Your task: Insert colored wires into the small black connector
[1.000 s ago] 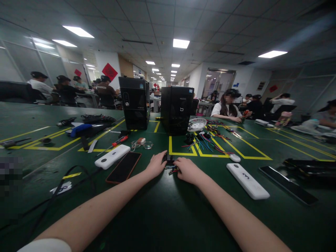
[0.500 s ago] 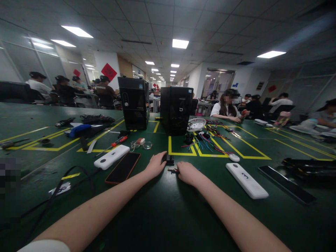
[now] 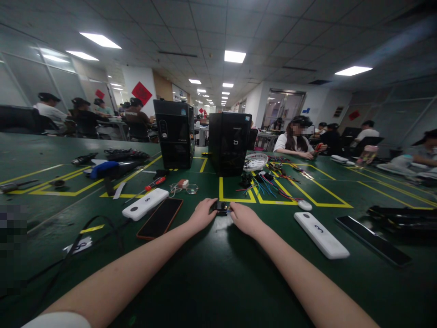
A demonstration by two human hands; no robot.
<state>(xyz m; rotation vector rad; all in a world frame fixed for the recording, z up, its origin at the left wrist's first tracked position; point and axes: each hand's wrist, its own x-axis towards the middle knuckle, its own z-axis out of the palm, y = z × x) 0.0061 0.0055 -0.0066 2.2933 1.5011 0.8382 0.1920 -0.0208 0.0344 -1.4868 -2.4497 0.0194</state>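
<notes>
Between my two hands, low over the green table [image 3: 218, 278], is a small black block [image 3: 222, 207] with a shiny dark face. My left hand [image 3: 204, 214] grips its left side between thumb and fingers. On the other side, my right hand [image 3: 245, 219] pinches a small dark part with coloured bits [image 3: 229, 209] right against the block. Whether the two parts are joined or only touching is too small to tell. The fingertips of my right hand are partly hidden.
Two black computer towers [image 3: 174, 136] [image 3: 232, 143] stand ahead. Left lie a phone [image 3: 160, 218], a white power bank [image 3: 145, 204], glasses [image 3: 191, 188] and a red screwdriver [image 3: 155, 183]. Right are coloured wires [image 3: 266, 183], another white power bank [image 3: 321, 234] and a dark phone [image 3: 373, 240]. A person [image 3: 297, 141] sits beyond.
My right hand has moved slightly forward and left, bringing the small dark part from in front of the black block up against it. My left hand has stayed nearly in place.
</notes>
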